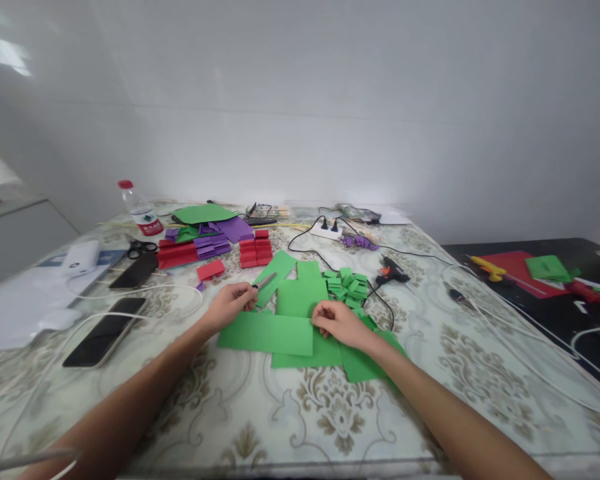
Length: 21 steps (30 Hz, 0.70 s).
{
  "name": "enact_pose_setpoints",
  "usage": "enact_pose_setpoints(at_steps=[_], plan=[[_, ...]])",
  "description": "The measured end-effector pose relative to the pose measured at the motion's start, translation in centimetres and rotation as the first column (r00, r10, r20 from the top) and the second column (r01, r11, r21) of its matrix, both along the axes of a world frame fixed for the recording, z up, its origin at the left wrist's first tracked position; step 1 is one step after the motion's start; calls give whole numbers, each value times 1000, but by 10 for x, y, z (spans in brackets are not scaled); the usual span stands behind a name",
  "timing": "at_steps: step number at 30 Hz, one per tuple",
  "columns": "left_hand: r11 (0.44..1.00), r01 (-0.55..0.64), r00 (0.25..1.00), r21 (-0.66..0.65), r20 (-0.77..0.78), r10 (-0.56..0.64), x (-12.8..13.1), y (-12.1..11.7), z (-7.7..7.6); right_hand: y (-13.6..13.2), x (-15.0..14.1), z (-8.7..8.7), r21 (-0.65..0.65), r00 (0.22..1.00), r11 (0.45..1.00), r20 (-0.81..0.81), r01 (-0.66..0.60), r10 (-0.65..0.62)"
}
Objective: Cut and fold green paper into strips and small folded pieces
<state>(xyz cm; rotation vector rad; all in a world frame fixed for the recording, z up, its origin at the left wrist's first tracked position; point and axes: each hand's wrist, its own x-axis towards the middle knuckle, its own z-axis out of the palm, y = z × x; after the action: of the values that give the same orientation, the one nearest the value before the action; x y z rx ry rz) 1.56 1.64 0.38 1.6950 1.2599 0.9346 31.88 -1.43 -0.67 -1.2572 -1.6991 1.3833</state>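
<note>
My left hand [233, 303] is closed, its fingertips at the upper edge of a long green paper strip [275, 335]. Scissors [266, 281] extend from just behind this hand, blades pointing up and right over a green sheet [281, 265]; their handles are mostly hidden. My right hand [340, 323] pinches the strip's upper right corner. Beneath and around the strip lie more green sheets [303, 297], some of them overlapping. Just beyond my right hand is a pile of small folded green paper pieces [349, 285].
Folded red pieces [256, 252] and purple strips [213, 245] lie farther back. A glue gun [393, 270] and power strip [326, 231] trail cords on the right. Left are phones [105, 333], black-handled scissors [141, 249] and a bottle [143, 212]. White cables cross both sides.
</note>
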Motion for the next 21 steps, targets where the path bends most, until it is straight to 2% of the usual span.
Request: enact_pose_setpoints(at_steps=[10,16,21], plan=[[1000,5,1000,-15,2,-5,0,0,2,1,0,0,5,999,1000,-32,29,-29],[1000,5,1000,-14,-14,-5,0,-1,2,1,4,5,68,997,995,-26,79,-78],[1000,-4,999,21,-50,5,-1,-1,3,4,5,3,99,987,985,-95,140,-130]])
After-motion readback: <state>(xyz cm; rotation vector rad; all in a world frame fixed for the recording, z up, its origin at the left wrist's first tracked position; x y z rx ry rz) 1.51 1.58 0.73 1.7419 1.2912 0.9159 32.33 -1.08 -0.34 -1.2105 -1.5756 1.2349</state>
